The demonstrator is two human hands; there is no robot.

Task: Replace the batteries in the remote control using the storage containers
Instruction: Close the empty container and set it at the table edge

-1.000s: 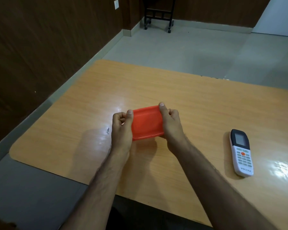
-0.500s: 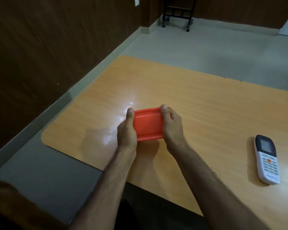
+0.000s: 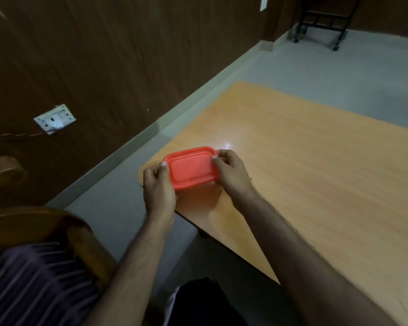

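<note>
A small red plastic storage container with its lid on is held just above the near left corner of the wooden table. My left hand grips its left end, thumb on the lid's edge. My right hand grips its right end, fingers curled round the rim. The remote control is out of view. What is inside the container is hidden.
A wooden chair with a striped purple cushion stands at the lower left, beside the table. A wall socket with a cord sits on the dark panelled wall. A black wheeled frame stands far back on the floor.
The view has swung left, so the remote has left the frame. Both hands have carried the red container toward the table's left corner.
</note>
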